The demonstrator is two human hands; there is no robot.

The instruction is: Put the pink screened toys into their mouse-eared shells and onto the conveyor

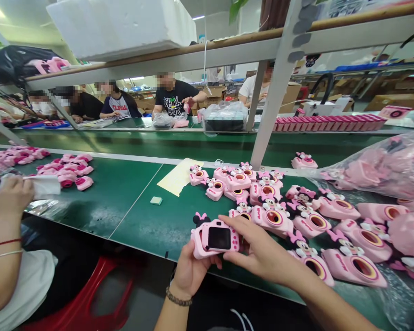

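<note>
A pink toy camera [214,237] with a dark screen facing me and a black-eared bow on its top left sits at the near edge of the green table [138,207]. My left hand [189,271] grips it from below. My right hand [258,248] closes on its right side, fingers along the top. Just right of my hands lies a heap of several more pink cartoon-mouse camera cases [296,216], lens holes up.
A yellow sheet [177,177] and a small pale block [156,200] lie on the table. A clear bag of pink parts [382,165] sits right. A neighbour's hand [10,197] at left holds a white cloth. A slanted shelf post [272,105] rises ahead; people sit across the belt.
</note>
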